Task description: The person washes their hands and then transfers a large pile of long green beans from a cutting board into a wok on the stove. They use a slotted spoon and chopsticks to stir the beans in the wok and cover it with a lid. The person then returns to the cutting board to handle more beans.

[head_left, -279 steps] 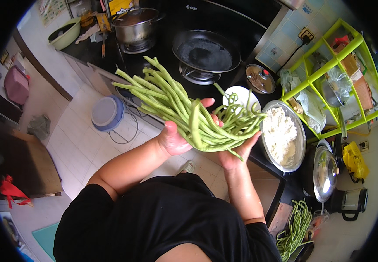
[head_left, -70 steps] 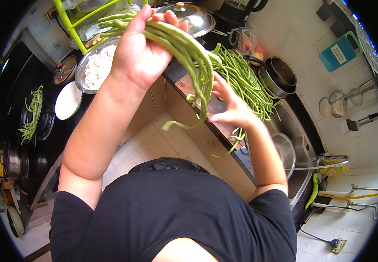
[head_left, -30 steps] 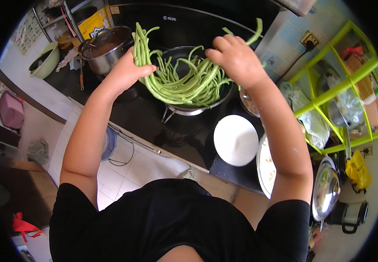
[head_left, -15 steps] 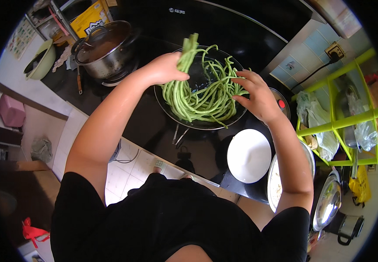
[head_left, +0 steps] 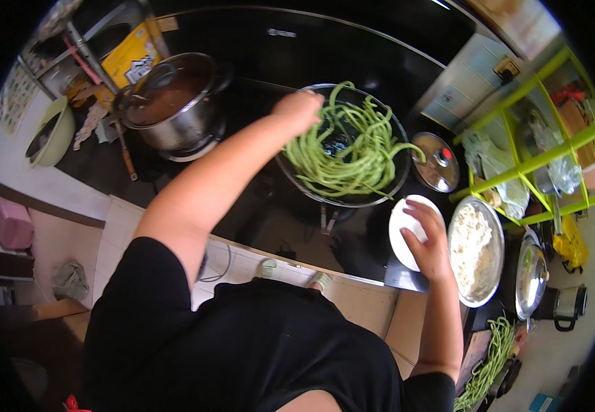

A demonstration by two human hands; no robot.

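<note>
Long green beans (head_left: 342, 175) lie coiled in a dark round wok (head_left: 402, 180) on the black stove. My left hand (head_left: 301, 112) is at the wok's far left rim, its fingers closed on the upper left strands. One bean hangs out over the right rim. My right hand (head_left: 429, 242) is over the white bowl (head_left: 403, 237) in front of the wok's right side. Its fingers are apart and hold nothing. Part of the bowl is hidden behind that hand.
A lidded steel pot (head_left: 174, 132) stands left of the wok. To the right are a small glass-lidded pan (head_left: 429, 168), a steel basin (head_left: 501, 257) with white food and a green rack (head_left: 572, 143). More green beans (head_left: 490, 364) lie at the lower right.
The bunch my left hand held up is lowered into the wok. My right hand has left the beans and come nearer, over the white bowl. The whole view has shifted.
</note>
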